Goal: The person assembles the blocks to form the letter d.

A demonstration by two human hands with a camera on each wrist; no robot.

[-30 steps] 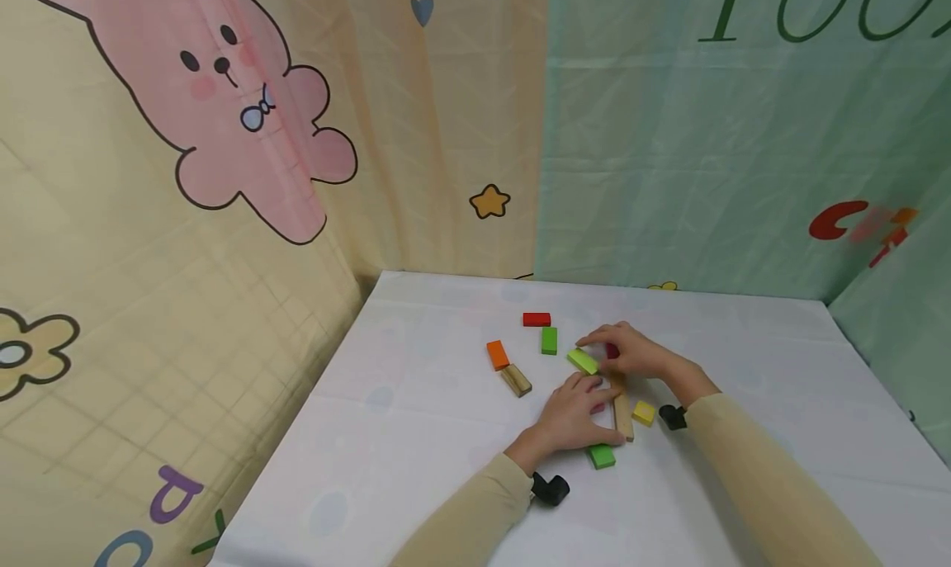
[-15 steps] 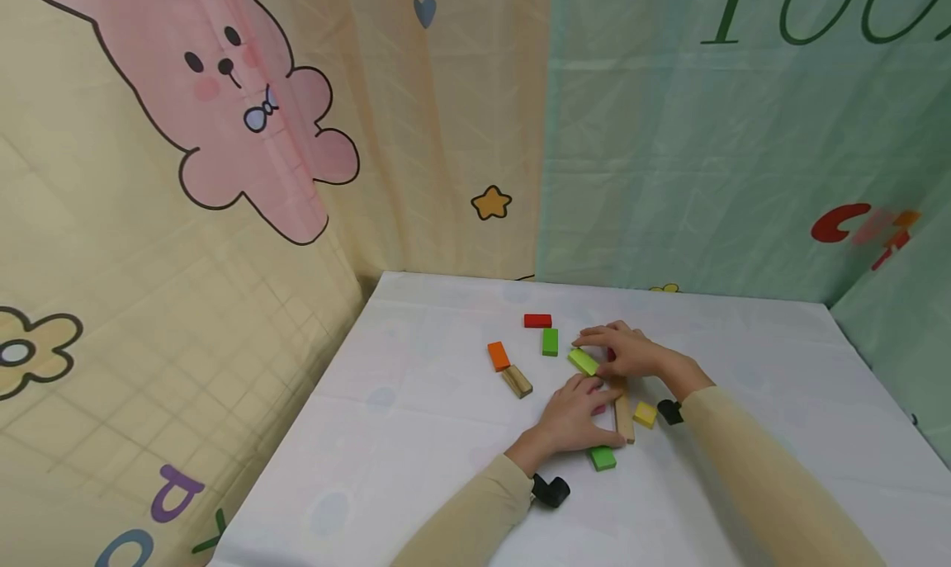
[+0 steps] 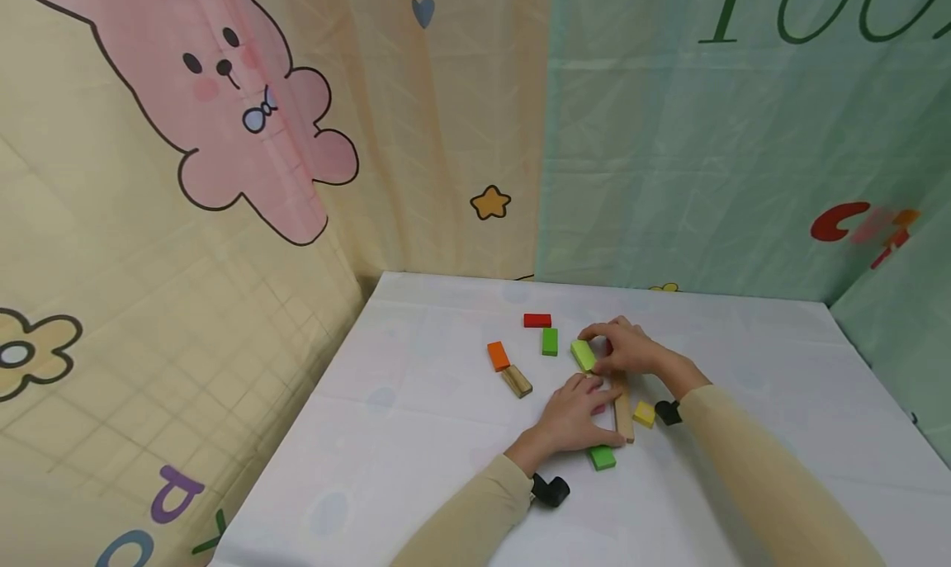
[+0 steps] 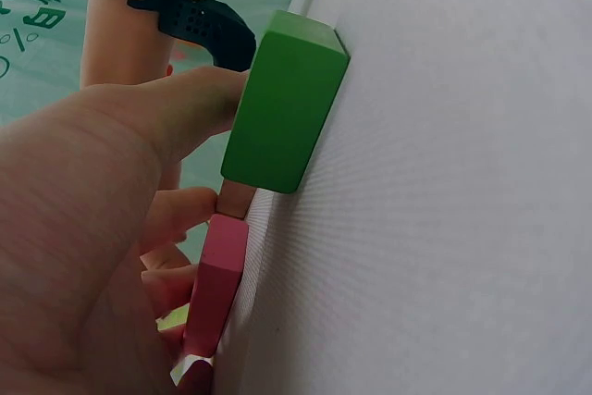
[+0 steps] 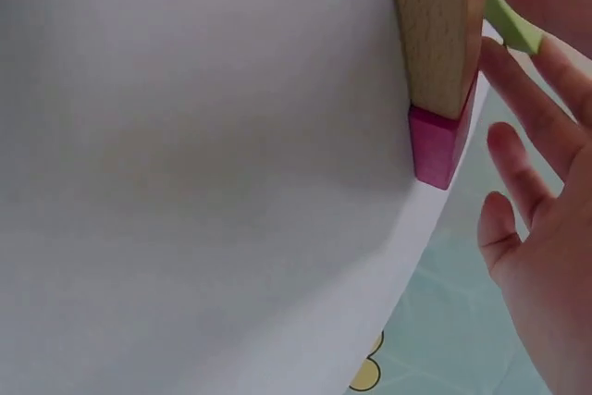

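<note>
My right hand [image 3: 631, 348] pinches a light green block [image 3: 583, 356] between thumb and fingers, at the far end of a long wooden block [image 3: 622, 418]. A magenta block [image 5: 435, 145] meets the wooden block's end in the right wrist view. With fingers spread, my left hand [image 3: 572, 414] rests along the wooden block's left side, index finger and thumb tips against it. Other left fingertips touch a pink block [image 4: 218, 279]. Close by the left thumb lies a green block [image 4: 287, 108], large in the left wrist view.
Right of the wooden block is a yellow block [image 3: 644, 414]. Farther left lie an orange block [image 3: 499, 356], a short wooden block [image 3: 517, 380], a red block [image 3: 537, 320] and another green block [image 3: 550, 342]. The white table [image 3: 416, 468] meets printed curtains behind.
The light green block has turned to stand more lengthwise, away from me, and shifted slightly, with the right fingers moving along. My left hand stays in place.
</note>
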